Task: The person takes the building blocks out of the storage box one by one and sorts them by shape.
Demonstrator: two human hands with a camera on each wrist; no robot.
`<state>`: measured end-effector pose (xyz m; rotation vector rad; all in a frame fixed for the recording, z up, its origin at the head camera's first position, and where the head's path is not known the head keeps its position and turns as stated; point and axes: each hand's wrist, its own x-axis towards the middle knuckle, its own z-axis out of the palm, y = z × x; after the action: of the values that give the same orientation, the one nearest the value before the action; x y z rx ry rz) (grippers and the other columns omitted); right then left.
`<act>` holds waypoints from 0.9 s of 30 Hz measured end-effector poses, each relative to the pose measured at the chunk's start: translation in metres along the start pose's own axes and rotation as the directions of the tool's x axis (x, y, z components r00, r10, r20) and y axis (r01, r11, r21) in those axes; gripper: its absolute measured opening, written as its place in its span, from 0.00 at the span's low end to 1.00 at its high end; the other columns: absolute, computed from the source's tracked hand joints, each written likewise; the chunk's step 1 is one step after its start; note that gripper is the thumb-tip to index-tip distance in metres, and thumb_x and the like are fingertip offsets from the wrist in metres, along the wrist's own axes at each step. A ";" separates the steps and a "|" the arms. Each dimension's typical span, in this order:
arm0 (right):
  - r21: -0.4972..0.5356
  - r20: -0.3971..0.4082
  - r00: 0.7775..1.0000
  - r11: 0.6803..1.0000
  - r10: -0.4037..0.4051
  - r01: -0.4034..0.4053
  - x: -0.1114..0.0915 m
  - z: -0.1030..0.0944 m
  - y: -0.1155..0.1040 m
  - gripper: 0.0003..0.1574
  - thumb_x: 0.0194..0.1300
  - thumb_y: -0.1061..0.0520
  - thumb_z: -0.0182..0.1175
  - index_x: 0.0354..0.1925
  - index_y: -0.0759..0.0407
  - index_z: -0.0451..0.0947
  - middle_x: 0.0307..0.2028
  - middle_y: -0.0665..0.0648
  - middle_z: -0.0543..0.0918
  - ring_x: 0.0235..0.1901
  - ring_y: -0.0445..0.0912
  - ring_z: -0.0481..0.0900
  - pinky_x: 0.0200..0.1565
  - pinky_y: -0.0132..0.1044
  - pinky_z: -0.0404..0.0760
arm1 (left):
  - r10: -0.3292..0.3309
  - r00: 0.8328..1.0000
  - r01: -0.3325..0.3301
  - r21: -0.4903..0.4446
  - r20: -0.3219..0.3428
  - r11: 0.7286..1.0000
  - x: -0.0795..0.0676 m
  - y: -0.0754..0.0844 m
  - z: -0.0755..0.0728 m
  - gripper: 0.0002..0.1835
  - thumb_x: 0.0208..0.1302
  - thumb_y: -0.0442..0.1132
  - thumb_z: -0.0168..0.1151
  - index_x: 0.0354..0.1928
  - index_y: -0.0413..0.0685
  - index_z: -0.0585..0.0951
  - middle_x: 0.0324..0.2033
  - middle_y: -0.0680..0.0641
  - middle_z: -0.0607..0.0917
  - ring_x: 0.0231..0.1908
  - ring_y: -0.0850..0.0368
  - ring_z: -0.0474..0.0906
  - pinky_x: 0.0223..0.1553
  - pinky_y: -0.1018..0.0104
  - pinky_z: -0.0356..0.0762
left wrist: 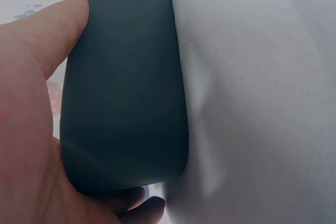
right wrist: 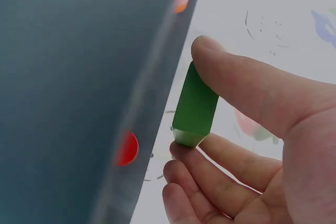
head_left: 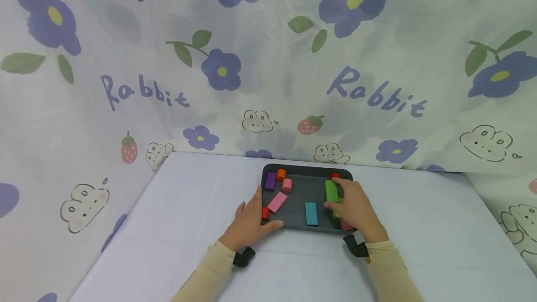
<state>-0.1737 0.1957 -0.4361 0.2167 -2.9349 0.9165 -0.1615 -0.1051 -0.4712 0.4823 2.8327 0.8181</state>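
Observation:
A dark grey tray (head_left: pixel 295 209) holds several coloured blocks. At its front left corner my left hand (head_left: pixel 248 223) rests with fingers along the left side and thumb across the front rim; the left wrist view has the thumb on the tray wall (left wrist: pixel 123 87). My right hand (head_left: pixel 356 204) pinches a green rectangular block (head_left: pixel 331 191) between thumb and fingers over the tray's right part. In the right wrist view this green block (right wrist: pixel 195 109) shows above the rim. A lighter green block (head_left: pixel 337 210) lies partly hidden under that hand.
In the tray's left part lie a purple block (head_left: pixel 270 181), an orange cylinder (head_left: pixel 281 175), a pink cylinder (head_left: pixel 287 185), a pink block (head_left: pixel 277 202) and a red cylinder (head_left: pixel 265 214). A blue block (head_left: pixel 311 214) lies near the front. Another red piece (head_left: pixel 335 176) is at the back right.

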 end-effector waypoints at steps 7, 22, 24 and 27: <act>0.037 -0.031 0.999 0.999 -0.016 0.017 -0.001 -0.009 0.007 0.45 0.57 0.56 0.76 0.67 0.70 0.69 0.58 0.72 0.77 0.59 0.68 0.71 0.56 0.63 0.74 | -0.003 1.000 0.003 0.003 -0.006 1.000 0.001 -0.001 0.001 0.63 0.61 0.70 0.61 0.79 0.34 0.41 0.77 0.37 0.54 0.75 0.41 0.56 0.71 0.33 0.44; 0.039 -0.093 0.995 0.999 -0.025 0.028 -0.002 -0.025 0.023 0.43 0.58 0.56 0.74 0.66 0.72 0.69 0.60 0.74 0.75 0.59 0.68 0.71 0.59 0.66 0.70 | -0.002 1.000 0.002 0.018 -0.011 1.000 -0.001 -0.002 0.002 0.64 0.61 0.71 0.61 0.79 0.34 0.42 0.77 0.37 0.54 0.74 0.42 0.57 0.71 0.33 0.45; 0.037 -0.107 0.994 0.999 -0.019 0.023 -0.002 -0.028 0.026 0.43 0.59 0.57 0.73 0.66 0.72 0.69 0.60 0.74 0.76 0.58 0.68 0.72 0.58 0.66 0.71 | -0.004 1.000 0.004 0.023 -0.010 1.000 -0.001 -0.002 0.003 0.63 0.61 0.71 0.61 0.79 0.34 0.42 0.77 0.38 0.54 0.74 0.42 0.57 0.71 0.33 0.45; 0.036 -0.119 0.993 0.999 -0.001 0.006 -0.004 -0.032 0.031 0.43 0.59 0.57 0.72 0.66 0.73 0.69 0.59 0.75 0.75 0.58 0.68 0.72 0.56 0.66 0.72 | -0.004 1.000 0.004 0.024 -0.011 1.000 -0.001 -0.002 0.004 0.63 0.61 0.71 0.60 0.79 0.34 0.42 0.77 0.38 0.54 0.74 0.42 0.57 0.71 0.33 0.45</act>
<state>-0.1743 0.2401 -0.4276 0.1627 -2.8097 0.9486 -0.1601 -0.1052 -0.4761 0.4766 2.8555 0.7888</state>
